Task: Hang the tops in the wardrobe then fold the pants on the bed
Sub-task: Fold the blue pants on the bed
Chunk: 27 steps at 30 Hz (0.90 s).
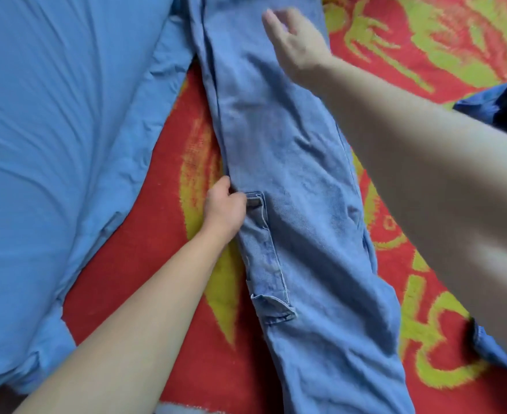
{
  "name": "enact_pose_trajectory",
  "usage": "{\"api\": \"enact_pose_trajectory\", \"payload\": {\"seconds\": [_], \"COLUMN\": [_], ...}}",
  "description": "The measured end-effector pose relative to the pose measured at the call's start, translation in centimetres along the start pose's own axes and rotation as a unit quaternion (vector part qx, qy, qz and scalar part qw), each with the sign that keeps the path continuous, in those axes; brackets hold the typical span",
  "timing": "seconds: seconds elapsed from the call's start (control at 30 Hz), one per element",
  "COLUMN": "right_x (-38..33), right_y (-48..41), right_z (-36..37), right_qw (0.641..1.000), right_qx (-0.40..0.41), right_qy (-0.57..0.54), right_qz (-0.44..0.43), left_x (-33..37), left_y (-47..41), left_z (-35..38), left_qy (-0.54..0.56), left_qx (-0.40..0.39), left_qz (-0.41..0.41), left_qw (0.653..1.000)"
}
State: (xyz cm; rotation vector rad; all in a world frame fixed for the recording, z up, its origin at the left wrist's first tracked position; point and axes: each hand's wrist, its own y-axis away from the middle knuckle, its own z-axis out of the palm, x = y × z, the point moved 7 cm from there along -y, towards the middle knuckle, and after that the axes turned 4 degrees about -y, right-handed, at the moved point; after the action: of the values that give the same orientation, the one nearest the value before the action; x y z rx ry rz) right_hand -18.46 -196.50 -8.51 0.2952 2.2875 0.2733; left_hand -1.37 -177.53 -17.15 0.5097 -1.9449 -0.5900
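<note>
A pair of light blue jeans [300,180] lies lengthwise on the red and yellow bedspread [162,252], legs stacked one on the other, running from the top of the view down to the bottom edge. My left hand [225,207] grips the jeans' left edge at a turned-over flap near the middle. My right hand [294,43] hovers or rests flat over the upper part of the jeans, fingers relaxed and spread; it is blurred.
A large blue pillow or duvet [52,144] fills the left side of the bed. A dark blue garment [503,106] lies at the right edge, and another blue piece of cloth [491,351] shows under my right forearm.
</note>
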Motion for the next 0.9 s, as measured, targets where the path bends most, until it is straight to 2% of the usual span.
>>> {"api": "enact_pose_trajectory", "payload": {"seconds": [0.1, 0.2, 0.23, 0.3, 0.37, 0.47, 0.53, 0.6, 0.67, 0.77, 0.8, 0.9], "right_x": [7.0, 11.9, 12.7, 13.6, 13.4, 12.8, 12.4, 11.6, 9.3, 4.6, 3.2, 0.7], "right_y": [1.9, 2.6, 2.8, 2.6, 1.7, 0.5, -0.4, -1.8, -3.6, -6.9, -8.2, -11.9], "right_z": [-0.1, -1.1, -1.1, -0.5, 0.4, 0.3, -0.4, -0.8, -0.8, 0.6, 1.1, 2.6], "right_qw": [0.992, 0.979, 0.976, 0.976, 0.981, 0.983, 0.979, 0.978, 0.973, 0.959, 0.956, 0.957], "right_qx": [0.055, 0.126, 0.128, 0.107, 0.067, 0.109, 0.143, 0.15, 0.159, 0.151, 0.153, 0.129], "right_qy": [0.108, 0.102, 0.081, 0.102, 0.126, 0.109, 0.102, 0.111, 0.163, 0.214, 0.217, 0.23], "right_qz": [0.034, 0.123, 0.156, 0.16, 0.128, 0.104, 0.105, 0.095, 0.03, -0.106, -0.126, -0.119], "left_x": [1.3, 2.9, 3.5, 5.0, 6.6, 7.1, 7.0, 7.0, 6.5, 4.5, 4.2, 4.3], "left_y": [-1.5, -4.5, -5.8, -8.5, -10.6, -11.6, -11.0, -11.3, -13.3, -15.2, -15.5, -15.1], "left_z": [-0.6, -1.2, -1.3, -1.6, -2.1, -3.1, -3.1, -3.0, -3.3, -3.1, -2.9, -2.8], "left_qy": [-0.032, -0.027, -0.038, -0.081, -0.162, -0.247, -0.26, -0.265, -0.358, -0.542, -0.556, -0.523], "left_qx": [0.031, 0.065, 0.079, 0.097, 0.109, 0.17, 0.235, 0.265, 0.232, 0.184, 0.183, 0.195], "left_qz": [-0.01, -0.007, 0.001, 0.02, 0.054, 0.078, 0.098, 0.141, 0.165, 0.204, 0.21, 0.22], "left_qw": [0.999, 0.997, 0.996, 0.992, 0.979, 0.951, 0.931, 0.916, 0.889, 0.795, 0.783, 0.8]}}
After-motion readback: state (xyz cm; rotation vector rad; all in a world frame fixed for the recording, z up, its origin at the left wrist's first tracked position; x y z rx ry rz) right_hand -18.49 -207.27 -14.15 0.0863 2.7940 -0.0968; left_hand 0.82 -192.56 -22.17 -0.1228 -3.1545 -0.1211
